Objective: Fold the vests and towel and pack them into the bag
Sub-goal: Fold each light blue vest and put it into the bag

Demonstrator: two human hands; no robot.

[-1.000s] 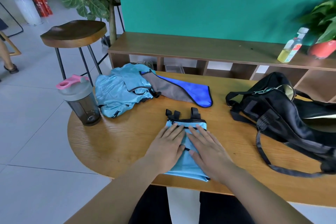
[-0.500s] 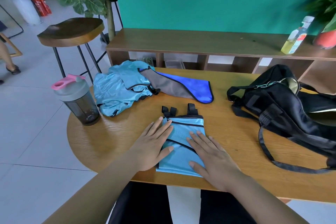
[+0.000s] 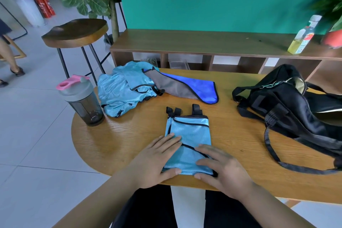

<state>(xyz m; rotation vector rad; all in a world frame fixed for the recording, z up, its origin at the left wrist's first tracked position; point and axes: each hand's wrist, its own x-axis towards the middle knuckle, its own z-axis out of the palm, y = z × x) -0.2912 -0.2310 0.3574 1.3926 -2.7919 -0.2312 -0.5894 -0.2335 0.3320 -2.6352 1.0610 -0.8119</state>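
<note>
A folded light-blue mesh vest (image 3: 190, 135) with black trim and straps lies near the front edge of the round wooden table (image 3: 120, 135). My left hand (image 3: 157, 161) lies flat on its near left corner, thumb along the front hem. My right hand (image 3: 222, 168) lies flat on its near right corner. A crumpled light-blue vest (image 3: 122, 89) sits at the back left, with a blue and grey towel (image 3: 187, 87) draped beside it. The black bag (image 3: 288, 109) lies open on the right, its strap trailing forward.
A dark shaker bottle (image 3: 81, 102) with a pink lid stands at the table's left edge. Behind the table runs a low wooden shelf (image 3: 203, 42) with a drink bottle (image 3: 303, 35). A stool (image 3: 74, 31) stands at the left; a person's legs (image 3: 9, 55) are at far left.
Both hands have slid down the folded vest toward me, from its middle to its near corners, uncovering its upper half. The vest stays flat in place.
</note>
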